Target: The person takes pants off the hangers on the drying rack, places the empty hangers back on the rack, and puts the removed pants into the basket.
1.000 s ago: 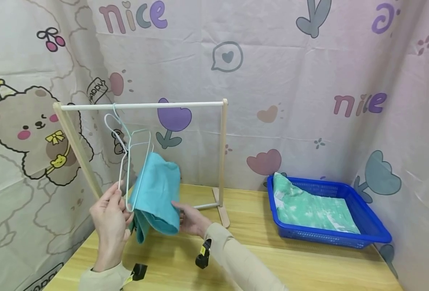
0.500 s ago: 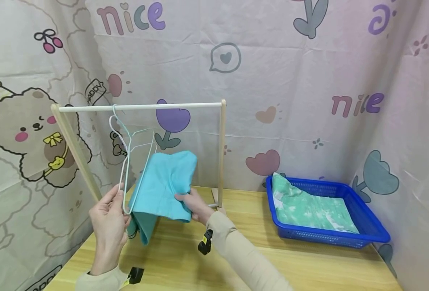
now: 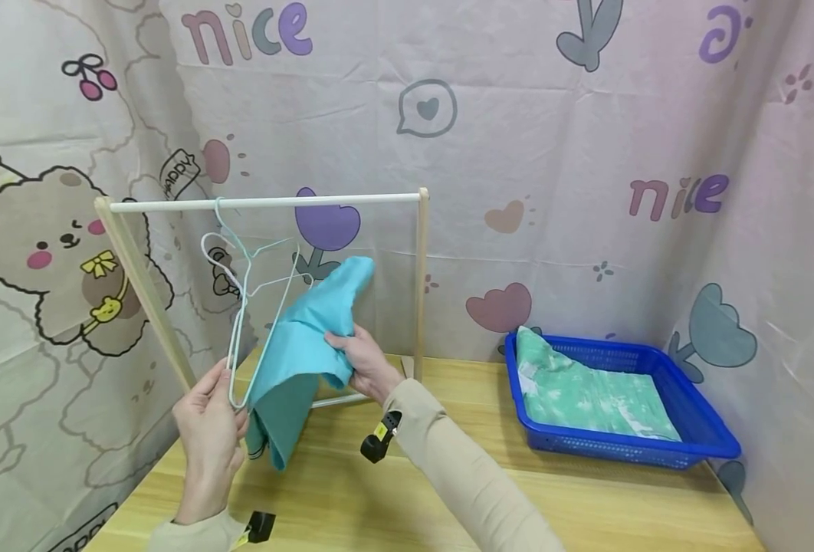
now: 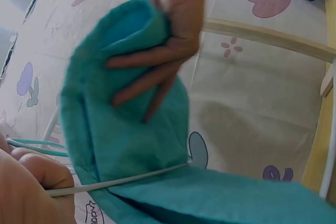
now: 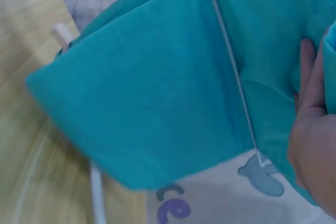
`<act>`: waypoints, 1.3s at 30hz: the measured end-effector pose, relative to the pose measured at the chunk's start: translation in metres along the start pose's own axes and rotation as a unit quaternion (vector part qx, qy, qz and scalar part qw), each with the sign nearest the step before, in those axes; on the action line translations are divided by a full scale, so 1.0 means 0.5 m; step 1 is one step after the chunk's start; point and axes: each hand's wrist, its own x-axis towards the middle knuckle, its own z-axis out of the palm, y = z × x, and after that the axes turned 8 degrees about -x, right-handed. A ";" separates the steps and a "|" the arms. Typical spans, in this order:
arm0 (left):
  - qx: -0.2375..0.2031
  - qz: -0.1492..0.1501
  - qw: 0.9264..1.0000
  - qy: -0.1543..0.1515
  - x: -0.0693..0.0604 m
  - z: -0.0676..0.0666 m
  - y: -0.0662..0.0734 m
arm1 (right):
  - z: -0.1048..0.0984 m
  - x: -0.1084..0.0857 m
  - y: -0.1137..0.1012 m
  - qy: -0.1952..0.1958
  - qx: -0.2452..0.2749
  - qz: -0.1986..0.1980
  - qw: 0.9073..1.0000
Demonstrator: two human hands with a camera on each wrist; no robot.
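My left hand [image 3: 207,429] pinches the lower left corner of a white wire hanger [image 3: 228,274], whose hook is off the rail. Beside it a mint hanger [image 3: 233,236] hangs from the rail. A turquoise garment [image 3: 310,349] lies across the white hanger's lower bar [image 4: 115,182], one part hanging below it. Its exact kind cannot be told. My right hand [image 3: 369,364] grips the other part and lifts it, thumb on top. In the left wrist view that hand's fingers [image 4: 142,85] spread against the cloth. The right wrist view shows the bar crossing the fabric [image 5: 142,98].
The wooden rack's white rail [image 3: 324,201] runs above the hands between two posts [image 3: 421,291]. A blue basket [image 3: 621,445] at the right holds a folded green-and-white cloth [image 3: 593,399]. Both stand on a wood-grain table [image 3: 476,460], with a printed curtain [image 3: 531,153] behind.
My right hand has moved up, first rightward then slightly back left, drawing the garment's free part up through the hanger. The left hand keeps its pinch; the white hanger has swung a little.
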 end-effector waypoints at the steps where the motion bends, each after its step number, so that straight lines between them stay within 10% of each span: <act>1: 0.000 0.001 1.000 -0.003 0.000 0.000 -0.002 | 0.005 0.001 -0.006 -0.006 0.002 -0.005 1.000; 14: -0.009 -0.006 0.999 -0.050 -0.003 -0.008 -0.031 | 0.015 0.007 -0.054 -0.019 0.028 -0.040 0.999; 30: 0.025 -0.026 0.999 -0.034 0.022 -0.032 -0.071 | 0.012 -0.012 -0.122 -0.046 -0.007 -0.052 0.998; 39: 0.139 -0.042 0.989 -0.018 0.029 -0.058 -0.079 | 0.011 -0.025 -0.153 -0.045 -0.006 -0.057 0.997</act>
